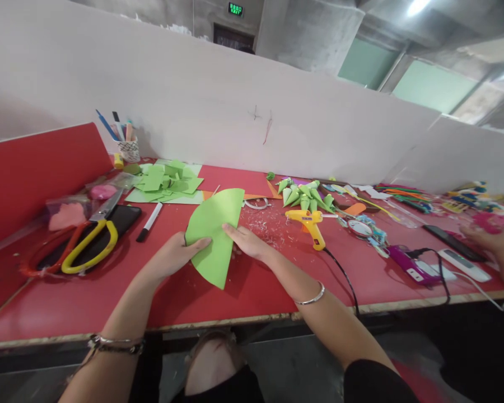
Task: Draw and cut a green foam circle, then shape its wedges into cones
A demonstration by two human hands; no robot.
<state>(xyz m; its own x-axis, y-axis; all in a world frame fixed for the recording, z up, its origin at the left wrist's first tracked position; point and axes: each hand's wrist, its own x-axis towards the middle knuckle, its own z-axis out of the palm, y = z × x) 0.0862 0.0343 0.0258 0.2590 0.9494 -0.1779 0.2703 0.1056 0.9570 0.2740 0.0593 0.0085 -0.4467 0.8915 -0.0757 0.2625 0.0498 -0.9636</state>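
red surface (260, 299) before you. green paper half-disc (216, 224) over it, between your hands: left hand (177, 253) clamped on its curved edge, right hand (247, 240) clamped on its straight edge. beyond, right: yellow glue gun (313, 224). farther: green cones (304, 196), loose green pieces (168, 180), then pale wall (201, 101).

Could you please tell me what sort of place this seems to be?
It looks like a handicraft workshop, perhaps a shared one: a yellow glue gun and large scissors lie on the red worktable, along with a pile of cut green paper pieces.
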